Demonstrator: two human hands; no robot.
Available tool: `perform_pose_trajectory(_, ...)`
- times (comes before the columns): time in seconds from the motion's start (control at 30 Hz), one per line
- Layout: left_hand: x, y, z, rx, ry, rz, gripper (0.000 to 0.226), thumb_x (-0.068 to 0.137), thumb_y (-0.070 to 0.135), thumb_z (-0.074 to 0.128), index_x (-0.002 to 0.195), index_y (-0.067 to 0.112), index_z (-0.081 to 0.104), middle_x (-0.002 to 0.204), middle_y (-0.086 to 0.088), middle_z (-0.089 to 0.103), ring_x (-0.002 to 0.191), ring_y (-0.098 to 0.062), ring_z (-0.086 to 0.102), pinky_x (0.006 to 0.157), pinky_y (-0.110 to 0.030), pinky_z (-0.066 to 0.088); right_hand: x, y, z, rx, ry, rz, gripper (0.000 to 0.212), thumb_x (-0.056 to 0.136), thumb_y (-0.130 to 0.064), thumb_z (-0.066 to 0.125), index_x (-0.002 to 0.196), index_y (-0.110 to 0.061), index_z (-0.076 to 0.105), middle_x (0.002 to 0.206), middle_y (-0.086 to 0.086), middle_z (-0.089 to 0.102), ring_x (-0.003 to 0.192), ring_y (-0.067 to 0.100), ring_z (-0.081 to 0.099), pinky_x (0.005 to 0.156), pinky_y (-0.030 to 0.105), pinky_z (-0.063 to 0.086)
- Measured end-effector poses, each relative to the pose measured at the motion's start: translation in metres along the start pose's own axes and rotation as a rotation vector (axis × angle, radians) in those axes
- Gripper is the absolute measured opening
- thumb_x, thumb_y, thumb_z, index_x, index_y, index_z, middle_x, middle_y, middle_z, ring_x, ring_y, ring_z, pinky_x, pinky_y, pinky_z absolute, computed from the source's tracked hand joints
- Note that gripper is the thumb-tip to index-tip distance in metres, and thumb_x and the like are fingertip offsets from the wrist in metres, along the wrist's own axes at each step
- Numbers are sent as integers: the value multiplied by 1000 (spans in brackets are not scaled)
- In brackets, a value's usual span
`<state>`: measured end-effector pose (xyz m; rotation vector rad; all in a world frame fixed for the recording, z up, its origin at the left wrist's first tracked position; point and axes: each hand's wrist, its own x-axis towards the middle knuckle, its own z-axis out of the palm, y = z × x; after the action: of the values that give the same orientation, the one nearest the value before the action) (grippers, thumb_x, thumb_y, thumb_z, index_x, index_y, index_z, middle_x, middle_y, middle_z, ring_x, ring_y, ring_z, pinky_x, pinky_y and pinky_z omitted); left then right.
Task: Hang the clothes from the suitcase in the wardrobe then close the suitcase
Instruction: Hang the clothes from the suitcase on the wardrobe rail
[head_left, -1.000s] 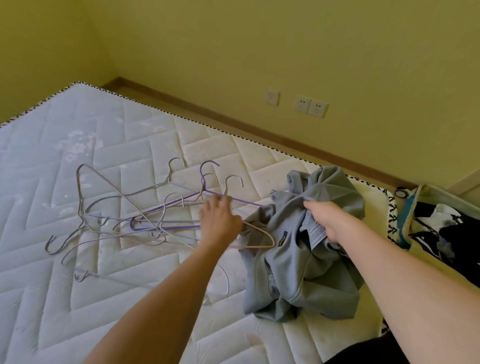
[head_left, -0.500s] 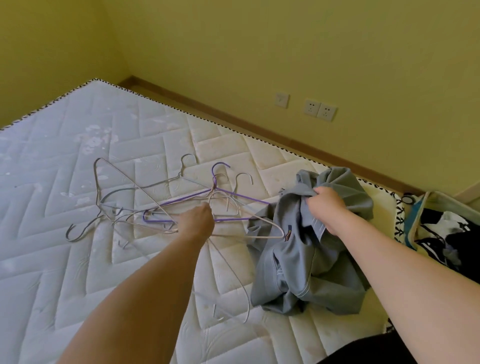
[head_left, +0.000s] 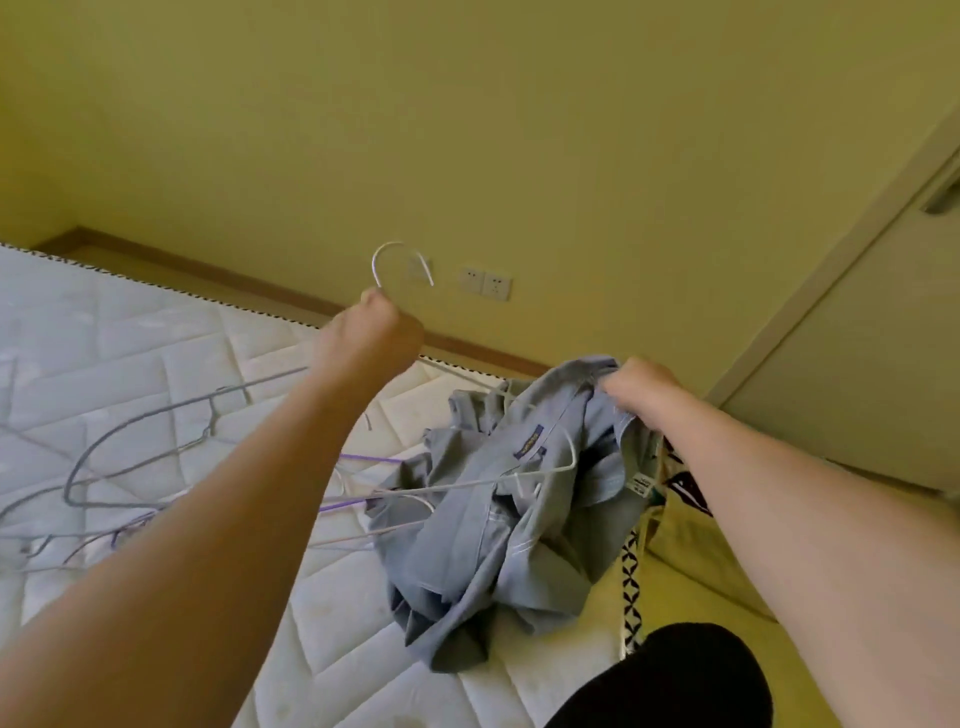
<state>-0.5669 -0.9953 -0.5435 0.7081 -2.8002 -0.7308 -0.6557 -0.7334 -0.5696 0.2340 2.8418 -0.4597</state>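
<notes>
Hangers have been disturbed since a second ago: the left hand (head_left: 370, 335), which was then low on the mattress (head_left: 130, 364) reaching into the tangle, is now lifted, fingers curled round the neck of a white wire hanger (head_left: 400, 260) whose hook stands up against the yellow wall (head_left: 519, 130). One end of this hanger's frame reaches across into the grey shirt (head_left: 498, 525). The rest of the hanger pile (head_left: 135, 457), grey and purple wires, lies on the mattress to the left and partly under the left forearm, and now sits lower-left in the view.

The right hand (head_left: 636, 387) grips the shirt at its top edge, fingers bunched into the cloth much as before, but higher; the shirt is pulled up into a peak beneath it, while its lower part stays crumpled on the mattress near the patterned edge trim (head_left: 631, 582).

The view itself has swung up and right: a door (head_left: 857, 364) now shows at the right, the wall sockets (head_left: 485, 283) sit nearer the middle, and the dark printed fabric seen earlier at the right edge has nearly dropped out of view.
</notes>
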Motion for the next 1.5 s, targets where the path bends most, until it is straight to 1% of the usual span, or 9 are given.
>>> perform_pose_trajectory(0.4,-65,144,14,-391,-106,230,15,88,1,37,101,7,33,80,-9,51,81,-35,52,67,-37,39,-23,5,-75,499,118,-257,20,83,-15,46,99,-11,57,98,14,63,88,28,60,73,36,49)
perform_pose_trajectory(0.5,-59,145,-3,-464,-4,189,17,87,4,36,104,6,38,93,-14,55,84,-36,52,69,-38,39,-29,22,-106,377,214,-283,12,90,-15,46,97,-11,55,93,10,60,84,27,58,68,35,45)
perform_pose_trajectory(0.8,-78,185,-74,-247,202,359,19,86,7,37,105,8,40,75,-5,44,79,-36,46,66,-36,32,-26,73,-179,197,606,-167,18,98,-26,48,95,-9,51,102,16,60,86,31,52,70,33,37)
perform_pose_trajectory(0.97,-90,219,-67,-321,264,439,16,87,4,38,101,10,34,71,-4,42,72,-37,43,63,-37,31,-45,61,-203,354,408,-220,9,88,-10,50,80,-10,50,81,9,52,74,26,49,57,31,36)
perform_pose_trajectory(1.13,-96,252,-43,-339,152,547,15,88,1,38,98,10,32,75,-7,48,69,-34,43,60,-36,31,-75,43,-211,777,-8,-278,26,89,-3,53,114,-2,59,102,26,67,84,34,67,78,48,55)
perform_pose_trajectory(1.27,-79,254,-31,-544,106,484,5,94,9,38,99,10,40,78,-4,48,76,-33,46,62,-37,32,-90,45,-222,916,-111,-288,16,89,-6,54,102,-1,63,90,24,64,77,31,61,73,42,53)
perform_pose_trajectory(1.33,-65,253,-32,-664,66,462,6,97,14,39,98,12,45,84,-5,52,78,-30,48,61,-35,32,-92,48,-226,615,76,-344,4,89,-13,53,86,-13,56,85,11,56,74,24,52,65,32,42)
perform_pose_trajectory(1.43,-49,257,-39,-815,23,510,8,97,17,43,94,11,48,77,-4,55,70,-26,48,56,-32,34,-85,54,-233,-103,368,-461,23,87,-31,56,98,-11,59,125,2,44,118,23,39,98,36,34)
perform_pose_trajectory(1.5,-42,262,-44,-899,-2,553,7,96,17,46,91,13,49,74,-4,55,67,-24,48,60,-32,37,-85,54,-237,-163,432,-547,29,86,-35,57,103,-12,58,128,3,49,123,27,42,101,37,35)
